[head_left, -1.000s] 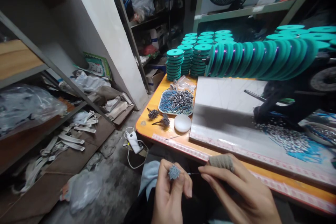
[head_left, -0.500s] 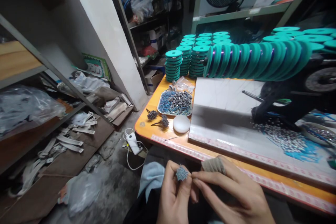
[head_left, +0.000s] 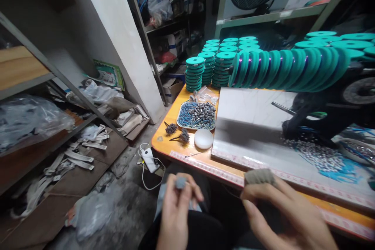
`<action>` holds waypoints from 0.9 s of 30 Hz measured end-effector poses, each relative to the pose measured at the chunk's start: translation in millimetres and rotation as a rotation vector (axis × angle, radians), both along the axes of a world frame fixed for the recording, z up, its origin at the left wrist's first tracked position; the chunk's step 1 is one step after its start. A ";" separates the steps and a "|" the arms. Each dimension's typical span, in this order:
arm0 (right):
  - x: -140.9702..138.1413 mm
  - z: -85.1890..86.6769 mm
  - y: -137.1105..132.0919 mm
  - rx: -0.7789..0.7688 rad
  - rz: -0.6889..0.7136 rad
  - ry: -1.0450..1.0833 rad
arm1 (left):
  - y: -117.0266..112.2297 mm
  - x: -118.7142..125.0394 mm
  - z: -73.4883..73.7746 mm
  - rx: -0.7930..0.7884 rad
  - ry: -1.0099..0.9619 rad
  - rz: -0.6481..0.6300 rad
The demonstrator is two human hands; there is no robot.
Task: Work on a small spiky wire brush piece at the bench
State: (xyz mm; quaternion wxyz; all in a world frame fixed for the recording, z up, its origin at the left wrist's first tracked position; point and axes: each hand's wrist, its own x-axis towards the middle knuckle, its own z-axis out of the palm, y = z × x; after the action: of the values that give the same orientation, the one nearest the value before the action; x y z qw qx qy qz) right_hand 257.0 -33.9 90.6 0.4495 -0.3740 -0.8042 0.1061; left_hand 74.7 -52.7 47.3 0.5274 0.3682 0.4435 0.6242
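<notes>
Left hand (head_left: 175,213) pinches the bead bundle (head_left: 180,182) upright at 12 o'clock for access; right hand (head_left: 281,215) looks loose, grip unclear.

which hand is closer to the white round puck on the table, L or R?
Left. The left hand sits below the white puck, slightly to its left, holding a small grey bundle. The right hand is farther off, below and well to the right.

Small grey bristly cluster (head_left: 180,182), motion-blurred, pinched upright at fingertip level. Sits at 7 o'clock in view, below the orange table edge.
</notes>
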 end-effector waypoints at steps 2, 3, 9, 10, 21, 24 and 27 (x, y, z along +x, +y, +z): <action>-5.5 -1.7 2.4 -0.063 0.040 0.024 | -3.7 9.5 -2.4 -0.011 -0.040 -0.176; -9.0 -3.3 3.5 -0.101 0.046 0.049 | -5.6 15.5 -3.4 0.002 -0.091 -0.223; -17.9 -8.4 6.2 -0.229 0.101 0.102 | -9.3 32.7 -2.8 -0.064 -0.203 -0.341; -17.6 -7.6 6.1 -0.237 0.118 0.107 | -9.0 32.5 -2.1 -0.073 -0.181 -0.340; -14.3 -13.1 1.9 -0.126 0.037 0.114 | -5.8 31.2 4.9 -0.067 -0.233 -0.221; -11.2 -18.0 2.2 -0.027 0.019 0.032 | -4.4 28.2 8.4 -0.038 -0.368 -0.260; -9.9 -19.5 3.0 -0.022 0.044 -0.019 | -4.7 25.2 9.6 -0.044 -0.404 -0.291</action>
State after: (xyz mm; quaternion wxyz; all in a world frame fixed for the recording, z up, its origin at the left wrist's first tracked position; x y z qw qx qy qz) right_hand 247.1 -30.8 71.0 0.4351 -0.3621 -0.8154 0.1214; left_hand 100.0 -57.4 56.9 0.6974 0.2845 0.2850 0.5928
